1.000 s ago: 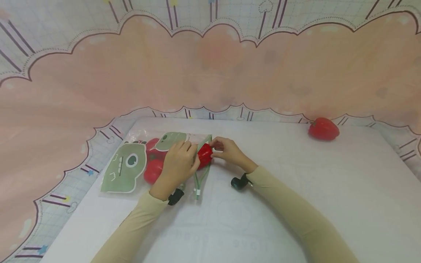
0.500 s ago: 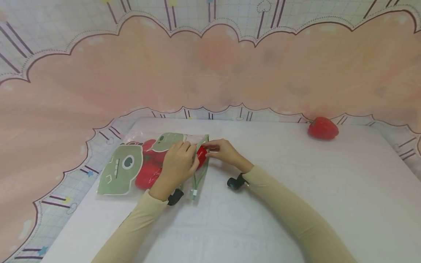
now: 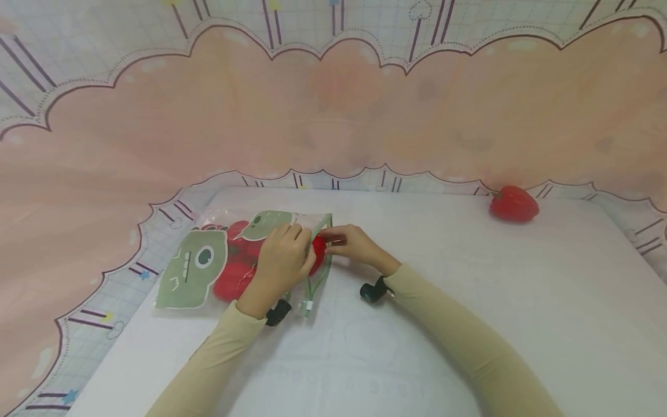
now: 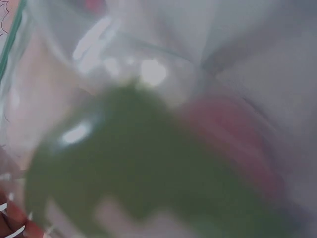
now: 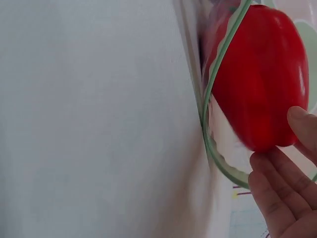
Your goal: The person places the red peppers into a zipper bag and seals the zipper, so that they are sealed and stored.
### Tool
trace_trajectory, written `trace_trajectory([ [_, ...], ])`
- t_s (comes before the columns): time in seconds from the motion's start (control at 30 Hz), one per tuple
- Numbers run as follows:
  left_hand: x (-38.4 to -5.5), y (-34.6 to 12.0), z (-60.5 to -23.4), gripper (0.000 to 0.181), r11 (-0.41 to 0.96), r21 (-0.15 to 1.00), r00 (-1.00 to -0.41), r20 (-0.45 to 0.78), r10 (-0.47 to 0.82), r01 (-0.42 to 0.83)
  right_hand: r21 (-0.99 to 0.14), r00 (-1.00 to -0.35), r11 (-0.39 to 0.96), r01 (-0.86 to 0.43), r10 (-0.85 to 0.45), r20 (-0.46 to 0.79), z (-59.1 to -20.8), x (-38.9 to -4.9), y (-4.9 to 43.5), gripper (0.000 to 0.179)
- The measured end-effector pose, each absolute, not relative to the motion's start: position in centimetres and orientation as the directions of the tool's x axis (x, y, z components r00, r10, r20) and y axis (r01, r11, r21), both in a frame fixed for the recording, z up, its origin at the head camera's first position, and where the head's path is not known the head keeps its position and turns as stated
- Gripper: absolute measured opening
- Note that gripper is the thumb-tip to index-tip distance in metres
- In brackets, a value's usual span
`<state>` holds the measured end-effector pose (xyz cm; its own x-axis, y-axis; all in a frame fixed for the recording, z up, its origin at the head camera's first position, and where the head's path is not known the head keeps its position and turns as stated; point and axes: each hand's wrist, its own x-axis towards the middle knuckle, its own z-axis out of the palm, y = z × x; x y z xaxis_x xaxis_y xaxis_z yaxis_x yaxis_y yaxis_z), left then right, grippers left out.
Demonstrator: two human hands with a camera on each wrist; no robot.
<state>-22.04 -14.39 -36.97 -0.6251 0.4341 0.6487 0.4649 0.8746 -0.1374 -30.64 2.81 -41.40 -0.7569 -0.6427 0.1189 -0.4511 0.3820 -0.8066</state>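
Observation:
A clear zip bag [image 3: 193, 278] with a green dinosaur print lies on the left of the white table, several red vegetables inside. My left hand [image 3: 281, 252] grips its upper side near the mouth. At the mouth, a red bell pepper [image 5: 270, 74] sits partly inside the green zip edge [image 5: 208, 129]. My right hand [image 3: 354, 242] holds the pepper's outer end, thumb [image 5: 302, 121] on one side and fingers [image 5: 277, 186] at the bottom end. In the left wrist view, the blurred green print [image 4: 138, 158] fills most of the frame, a reddish shape [image 4: 233, 144] behind it.
Another red bell pepper [image 3: 514, 204] lies alone at the back right of the white table [image 3: 443, 324]. A white zip slider [image 3: 309, 305] hangs at the bag's near corner. Behind the table stands a peach patterned cloth [image 3: 333, 116].
My right hand has moved slightly left, and the bell pepper has gone deeper into the bag's mouth. The bag and the vegetables inside have shifted a little left. My left hand keeps its place.

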Motion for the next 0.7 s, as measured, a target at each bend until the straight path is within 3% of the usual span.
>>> trace_trajectory([
  [0.7, -21.9, -14.3, -36.9, 0.011, 0.876, -0.124, -0.635, 0.643, 0.429, 0.467, -0.809, -0.779, 0.394, -0.436, -0.616, 0.12, -40.2, -31.3, 5.2, 0.046],
])
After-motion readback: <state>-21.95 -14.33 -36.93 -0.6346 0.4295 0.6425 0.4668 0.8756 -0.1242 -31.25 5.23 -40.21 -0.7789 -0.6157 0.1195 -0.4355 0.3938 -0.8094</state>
